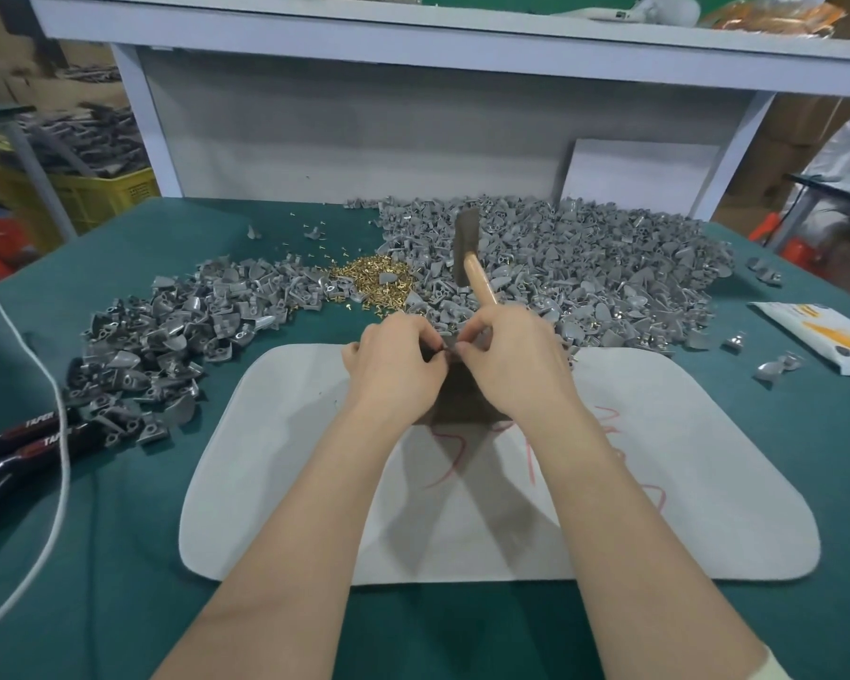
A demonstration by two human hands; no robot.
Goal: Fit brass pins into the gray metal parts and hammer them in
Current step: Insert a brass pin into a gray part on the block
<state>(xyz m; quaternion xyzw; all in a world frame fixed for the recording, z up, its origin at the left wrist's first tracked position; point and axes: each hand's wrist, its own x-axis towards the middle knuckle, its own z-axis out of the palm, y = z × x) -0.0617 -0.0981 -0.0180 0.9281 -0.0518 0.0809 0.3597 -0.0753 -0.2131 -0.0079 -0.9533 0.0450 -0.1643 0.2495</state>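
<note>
Left hand point(393, 368) is pinching a small gray metal part point(443, 349). Right hand point(516, 365) pinches it too, with a wood-handled hammer point(468, 247) gripped in it. Smooth white pad point(266, 458) underneath. Just beyond the fingers there's a shiny heap of brass pins point(369, 282), with a jagged pile of gray parts point(599, 267) beside it.

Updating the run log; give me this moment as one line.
left grip: pinches small part | right grip: holds hammer, also pinches part | pin: hidden | brass pins: heap farther back
</note>
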